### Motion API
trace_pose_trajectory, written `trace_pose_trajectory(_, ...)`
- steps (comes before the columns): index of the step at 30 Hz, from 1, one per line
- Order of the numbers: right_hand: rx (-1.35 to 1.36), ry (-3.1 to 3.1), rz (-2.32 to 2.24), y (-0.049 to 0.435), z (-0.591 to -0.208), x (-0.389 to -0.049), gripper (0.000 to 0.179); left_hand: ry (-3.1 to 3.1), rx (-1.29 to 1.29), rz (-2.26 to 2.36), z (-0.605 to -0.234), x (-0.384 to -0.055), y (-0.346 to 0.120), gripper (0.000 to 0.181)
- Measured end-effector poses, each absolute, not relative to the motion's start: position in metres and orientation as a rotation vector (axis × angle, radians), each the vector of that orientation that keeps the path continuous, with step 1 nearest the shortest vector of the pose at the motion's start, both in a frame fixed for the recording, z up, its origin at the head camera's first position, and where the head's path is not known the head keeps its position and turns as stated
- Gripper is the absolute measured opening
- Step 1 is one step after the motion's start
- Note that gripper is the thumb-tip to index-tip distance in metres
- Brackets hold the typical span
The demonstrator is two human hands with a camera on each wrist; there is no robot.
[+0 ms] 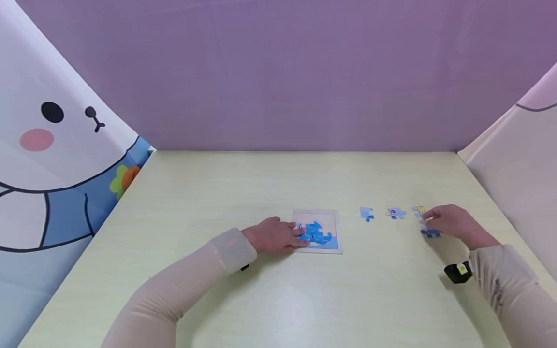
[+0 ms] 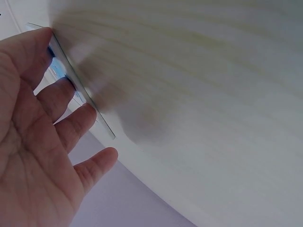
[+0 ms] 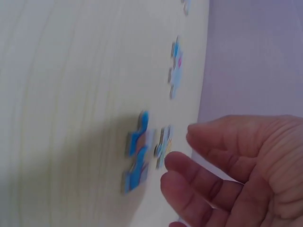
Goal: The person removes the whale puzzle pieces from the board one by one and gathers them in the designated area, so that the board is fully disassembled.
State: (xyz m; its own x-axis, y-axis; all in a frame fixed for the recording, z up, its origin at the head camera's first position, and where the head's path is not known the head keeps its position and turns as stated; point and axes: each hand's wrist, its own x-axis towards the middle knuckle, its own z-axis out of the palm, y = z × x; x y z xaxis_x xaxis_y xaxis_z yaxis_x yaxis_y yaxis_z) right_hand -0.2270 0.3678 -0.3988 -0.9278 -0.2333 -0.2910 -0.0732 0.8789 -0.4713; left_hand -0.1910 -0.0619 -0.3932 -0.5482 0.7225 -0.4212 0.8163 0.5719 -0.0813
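Observation:
A square puzzle board (image 1: 340,232) with a pale frame lies on the table, partly filled with blue pieces (image 1: 319,237). My left hand (image 1: 275,236) rests on its left side with fingers spread, hiding part of the picture. In the left wrist view, fingertips (image 2: 87,113) touch the board's edge (image 2: 106,130). Over at the right, my right hand (image 1: 450,223) hovers by two loose pieces, fingers loosely bent and holding nothing. Of these, the sun piece (image 1: 418,210) is farther back, and the dark blue piece (image 3: 137,158) lies nearer, partly under the fingers in the head view.
Between the board and my right hand lie two more loose pieces: a light blue piece (image 1: 367,213) and a piece with a pink swirl (image 1: 396,212). A purple curtain (image 1: 304,77) rises behind the table (image 1: 278,299); cartoon-printed cloth (image 1: 65,164) hangs on the left.

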Motion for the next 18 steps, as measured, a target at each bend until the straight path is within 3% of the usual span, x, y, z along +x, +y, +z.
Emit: trace_pose_trajectory(18,-0.468,2.781,-0.809,0.326,-0.401,-0.218,0.032,2.473,1.265,-0.393,-0.395,-0.191,-0.063,0.043)
